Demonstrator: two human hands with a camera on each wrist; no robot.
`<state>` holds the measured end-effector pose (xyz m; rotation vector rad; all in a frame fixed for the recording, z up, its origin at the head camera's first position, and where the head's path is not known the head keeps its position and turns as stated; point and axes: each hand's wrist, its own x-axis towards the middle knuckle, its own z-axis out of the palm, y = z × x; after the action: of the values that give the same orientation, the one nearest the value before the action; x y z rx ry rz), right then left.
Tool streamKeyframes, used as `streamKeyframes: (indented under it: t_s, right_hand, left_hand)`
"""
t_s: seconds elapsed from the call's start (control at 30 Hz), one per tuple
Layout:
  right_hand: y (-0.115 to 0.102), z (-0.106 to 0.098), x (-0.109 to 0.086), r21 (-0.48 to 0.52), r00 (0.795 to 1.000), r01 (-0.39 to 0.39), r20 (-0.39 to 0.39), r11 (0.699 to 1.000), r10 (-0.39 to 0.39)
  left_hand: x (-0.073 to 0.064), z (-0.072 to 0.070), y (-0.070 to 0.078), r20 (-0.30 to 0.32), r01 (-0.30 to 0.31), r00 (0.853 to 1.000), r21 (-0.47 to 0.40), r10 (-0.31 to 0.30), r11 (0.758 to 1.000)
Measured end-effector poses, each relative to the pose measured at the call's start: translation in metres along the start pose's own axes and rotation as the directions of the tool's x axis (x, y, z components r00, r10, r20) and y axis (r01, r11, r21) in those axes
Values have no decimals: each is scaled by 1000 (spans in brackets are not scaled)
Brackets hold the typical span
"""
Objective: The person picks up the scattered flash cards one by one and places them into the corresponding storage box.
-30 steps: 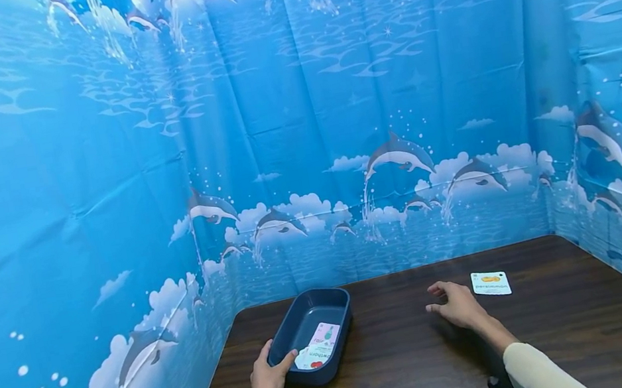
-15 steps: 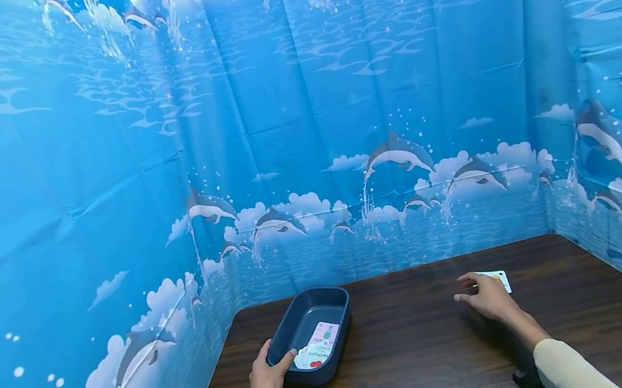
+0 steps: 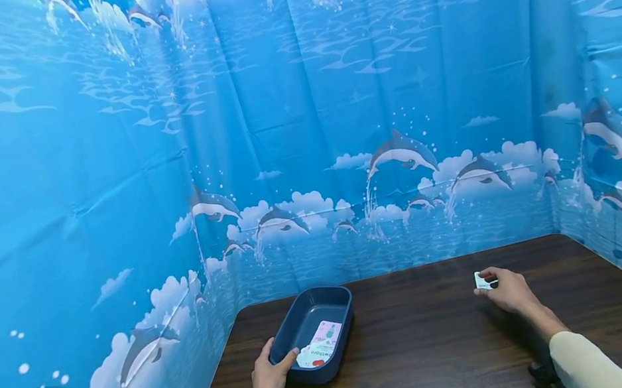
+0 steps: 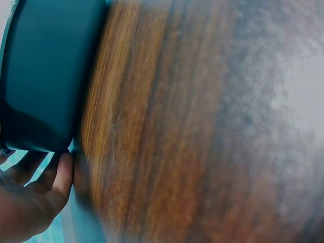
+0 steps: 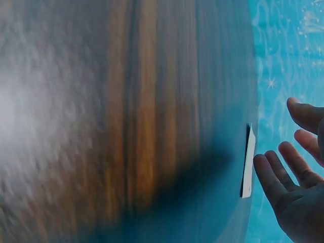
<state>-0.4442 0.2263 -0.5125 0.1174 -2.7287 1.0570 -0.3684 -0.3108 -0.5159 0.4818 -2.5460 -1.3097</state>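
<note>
My left hand (image 3: 268,376) grips the near left side of a dark blue plastic bin (image 3: 313,318), thumb over the rim. The left wrist view shows the fingers against the outside of the bin (image 4: 48,76). In the bin lie a pink-topped picture card (image 3: 328,332) and a white one (image 3: 313,355) with a red fruit, partly overlapping. At the right, my right hand (image 3: 508,290) reaches over a white picture card (image 3: 483,280), covering much of it. In the right wrist view this card (image 5: 248,164) lies on the table, beside my spread, bent fingers (image 5: 273,182).
A dark brown wood-grain table (image 3: 425,351) bears the bin and the loose card. Blue dolphin-print curtains (image 3: 336,116) hang along its back and both sides. A small dark object (image 3: 544,371) shows beneath my right wrist.
My right hand has moved right, from beside the loose card to over it, covering most of its picture. The left hand and the bin have stayed in place.
</note>
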Motion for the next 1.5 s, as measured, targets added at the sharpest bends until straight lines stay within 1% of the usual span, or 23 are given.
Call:
streamKeyframes:
  t_s: [0.1, 0.27, 0.43, 0.7, 0.87, 1.03, 1.23, 1.37, 1.5]
  right_hand:
    - [3, -6, 3, -10, 1000, -11, -3, 1000, 11]
    - [7, -15, 8, -27, 1000, -9, -15, 1000, 9]
    - [11, -20, 12, -47, 1000, -10, 3, 999, 10]
    - [15, -23, 17, -68, 1000, -24, 6, 997, 24]
    - [22, -22, 19, -68, 999, -50, 10, 996, 51]
    - [26, -23, 21, -79, 997, -71, 19, 994, 72]
    - [27, -26, 23, -90, 994, -100, 38, 991, 103]
    - [29, -28, 24, -91, 993, -102, 45, 991, 107]
    - [36, -29, 25, -89, 993, -104, 46, 991, 109]
  left_hand:
    - [1, 0, 1, 4, 10, 1000, -5, -10, 1000]
    - [2, -1, 4, 2, -1, 1000, -14, 1, 1000]
    - [1, -3, 4, 2, -8, 1000, -13, 8, 1000]
    - [-1, -3, 1, 2, -9, 1000, -10, 9, 1000]
    - [0, -2, -1, -2, -1, 1000, -13, 1, 1000]
    - [-1, -2, -3, -5, -11, 1000, -4, 11, 1000]
    - [0, -4, -1, -5, -8, 1000, -7, 8, 1000]
    - [1, -4, 0, 1, -3, 1000, -8, 3, 1000]
    - [2, -2, 0, 3, 2, 1000, -7, -2, 1000]
